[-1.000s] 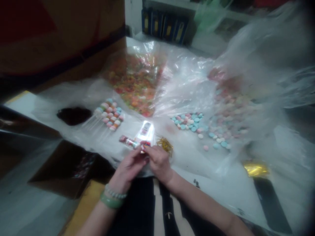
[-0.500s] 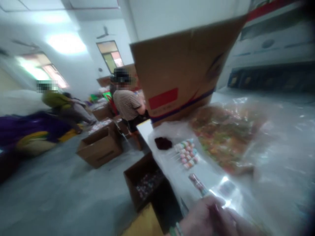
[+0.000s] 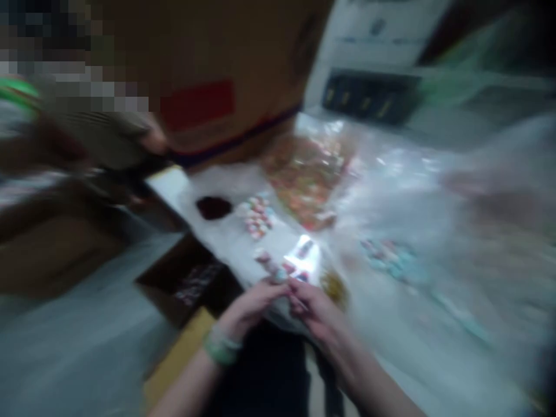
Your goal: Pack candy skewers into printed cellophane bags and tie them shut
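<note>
The view is blurred. My left hand [image 3: 254, 307] and my right hand [image 3: 315, 310] meet over the table, fingertips together at the end of a narrow clear tube of pink candies [image 3: 269, 263]. A green bangle and a beaded bracelet [image 3: 221, 346] sit on my left wrist. Just beyond my fingers lies a shiny clear packet [image 3: 304, 258], with a small bunch of gold twist ties [image 3: 334, 289] to its right. Further off are pastel candies on sticks [image 3: 257, 217], a plastic bag of orange-mixed candies [image 3: 304, 179] and loose pale blue candies [image 3: 386, 258].
Clear plastic sheeting [image 3: 391, 197] covers the table, with a dark lump [image 3: 212, 207] on it. An open cardboard box of wrapped sweets [image 3: 186, 284] stands below the left edge. A large carton [image 3: 195, 75] looms behind, and a co-worker's striped sleeve [image 3: 99, 133] passes at left.
The view swung far left, then came partly back toward the table. My hands stay together at the candy tube, and a co-worker's arm now shows at left.
</note>
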{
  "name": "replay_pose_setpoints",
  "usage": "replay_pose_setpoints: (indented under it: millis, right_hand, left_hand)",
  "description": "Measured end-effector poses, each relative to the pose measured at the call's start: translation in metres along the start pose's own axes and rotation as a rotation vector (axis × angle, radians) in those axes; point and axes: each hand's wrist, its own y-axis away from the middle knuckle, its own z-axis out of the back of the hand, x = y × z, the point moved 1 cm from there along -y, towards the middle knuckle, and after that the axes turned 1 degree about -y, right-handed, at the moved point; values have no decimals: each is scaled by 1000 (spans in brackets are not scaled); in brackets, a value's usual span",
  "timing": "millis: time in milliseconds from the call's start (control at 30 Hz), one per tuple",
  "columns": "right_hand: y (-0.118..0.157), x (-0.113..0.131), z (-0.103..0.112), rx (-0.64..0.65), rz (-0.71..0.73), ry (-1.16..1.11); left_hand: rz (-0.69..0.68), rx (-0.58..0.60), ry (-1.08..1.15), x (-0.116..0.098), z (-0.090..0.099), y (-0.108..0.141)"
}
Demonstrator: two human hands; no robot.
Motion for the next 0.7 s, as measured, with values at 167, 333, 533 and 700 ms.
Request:
replay_pose_setpoints:
  millis: [167,333,533,700]
  right_hand:
    - [-2,0,12,-305,346,546]
    - [-7,1,8,-89,259,182]
    - [-26,0,9,-292,218,-238]
    - [-33,36,48,-350,352,353]
  left_hand:
    - [2,-101,-282,2,35,-15]
    - [134,120,-440,23,25,-16]
    - [-105,-287,-726,40,14,-24]
    - [-445,-475,-908,31,28,-29]
